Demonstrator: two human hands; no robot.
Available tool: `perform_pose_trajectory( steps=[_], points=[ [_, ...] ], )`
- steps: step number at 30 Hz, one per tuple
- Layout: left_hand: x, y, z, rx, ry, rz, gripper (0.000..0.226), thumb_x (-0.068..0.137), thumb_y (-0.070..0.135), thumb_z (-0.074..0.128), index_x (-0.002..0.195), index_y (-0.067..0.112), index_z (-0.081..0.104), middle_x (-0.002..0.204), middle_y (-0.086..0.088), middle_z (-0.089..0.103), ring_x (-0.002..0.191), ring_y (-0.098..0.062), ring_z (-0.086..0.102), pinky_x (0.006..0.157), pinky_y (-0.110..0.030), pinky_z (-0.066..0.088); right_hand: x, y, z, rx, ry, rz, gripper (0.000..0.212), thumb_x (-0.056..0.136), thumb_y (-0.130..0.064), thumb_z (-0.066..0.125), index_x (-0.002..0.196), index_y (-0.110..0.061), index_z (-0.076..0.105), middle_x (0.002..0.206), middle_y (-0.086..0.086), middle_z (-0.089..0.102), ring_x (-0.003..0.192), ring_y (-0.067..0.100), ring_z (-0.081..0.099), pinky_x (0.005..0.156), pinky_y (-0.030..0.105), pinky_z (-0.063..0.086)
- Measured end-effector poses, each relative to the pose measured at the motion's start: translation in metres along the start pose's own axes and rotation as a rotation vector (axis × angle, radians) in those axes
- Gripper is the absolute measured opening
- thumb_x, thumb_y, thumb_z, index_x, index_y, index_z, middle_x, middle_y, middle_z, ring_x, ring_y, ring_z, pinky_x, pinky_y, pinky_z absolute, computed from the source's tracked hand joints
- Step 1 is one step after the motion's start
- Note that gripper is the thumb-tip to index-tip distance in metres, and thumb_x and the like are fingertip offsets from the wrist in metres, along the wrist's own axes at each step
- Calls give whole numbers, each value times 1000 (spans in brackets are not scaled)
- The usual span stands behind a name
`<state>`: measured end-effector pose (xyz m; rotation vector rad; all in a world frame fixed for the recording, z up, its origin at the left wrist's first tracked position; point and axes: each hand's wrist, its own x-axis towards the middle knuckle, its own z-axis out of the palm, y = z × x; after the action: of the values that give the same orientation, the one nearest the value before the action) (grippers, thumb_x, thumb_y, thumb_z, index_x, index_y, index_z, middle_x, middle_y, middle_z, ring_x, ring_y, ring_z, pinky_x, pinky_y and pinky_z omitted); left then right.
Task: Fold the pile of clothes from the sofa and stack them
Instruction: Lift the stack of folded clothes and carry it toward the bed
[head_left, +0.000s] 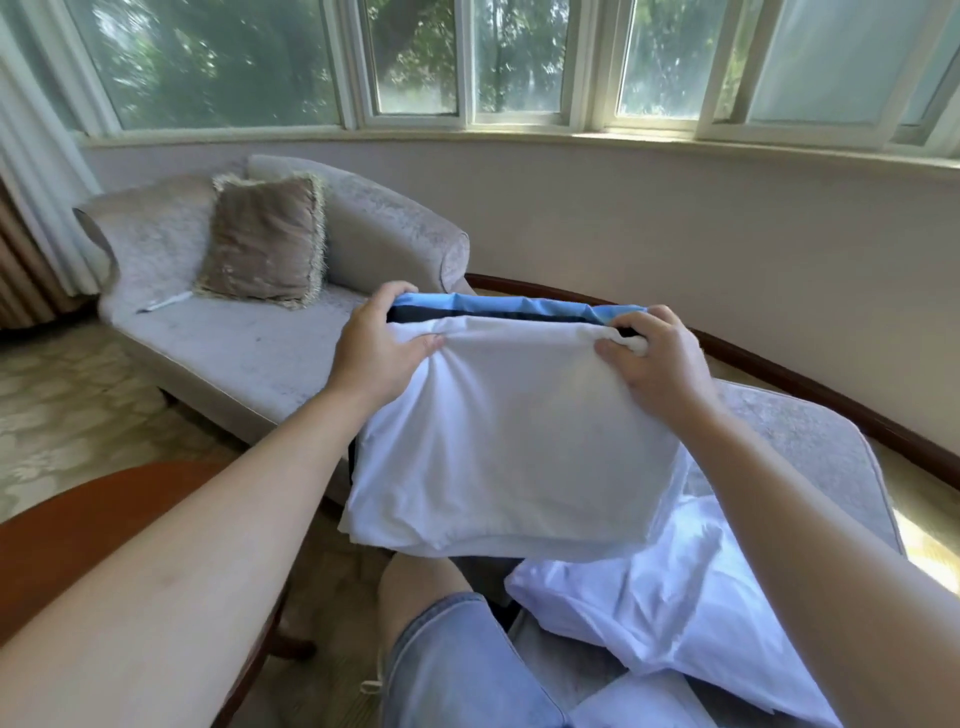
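A single wide-angle camera worn on the person's head looks forward and down, forearms entering from the bottom corners. The left hand (382, 345) and right hand (657, 361), holding the folded clothes (509, 441), sit close at mid-frame. The chaise (234, 358) lies farther off at left; the windows (415, 57) cross the top, their frames and sill bowed by the lens.

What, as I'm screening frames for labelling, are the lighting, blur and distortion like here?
Head view: soft daylight through the curved row of white-framed windows, no harsh glare, trees outside hazy; the wide-angle lens bows the cream window sill; the folded white fabric garment, left hand and right hand show little motion blur.
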<state>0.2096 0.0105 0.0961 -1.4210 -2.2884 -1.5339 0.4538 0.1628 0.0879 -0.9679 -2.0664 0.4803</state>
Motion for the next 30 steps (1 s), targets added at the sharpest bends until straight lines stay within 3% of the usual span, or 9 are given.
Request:
perform_pose_trajectory(
  steps=[8,17,24,30],
  points=[
    [5,-1,-52,4,107,24,52,78,21,80,123,16,56,113,8,55,102,-7,48,81,-14,32,17,-46,15,58,15,-101,24,87,-29,68,107,-16,69,99,-10,48,91,13,50,81,24,35],
    [-1,-33,-103,80,133,-30,49,77,21,80,120,19,57,111,8,57,104,-11,52,85,-19,35,16,-84,54,115,-57,-154,24,86,-29,69,106,-17,70,102,-6,53,97,21,56,83,31,42],
    [3,-59,-136,123,112,-91,44,78,19,80,115,20,58,105,9,57,100,-13,53,81,-22,38,17,-109,95,169,-122,-150,22,86,-27,69,104,-15,70,102,-9,51,90,10,48,73,23,31],
    [29,-54,-161,139,104,-66,46,79,20,79,119,16,57,106,8,54,98,-10,50,76,-17,34,37,-133,108,201,-105,-130,24,86,-29,68,106,-16,69,101,-7,49,90,14,50,72,25,32]
  ],
)
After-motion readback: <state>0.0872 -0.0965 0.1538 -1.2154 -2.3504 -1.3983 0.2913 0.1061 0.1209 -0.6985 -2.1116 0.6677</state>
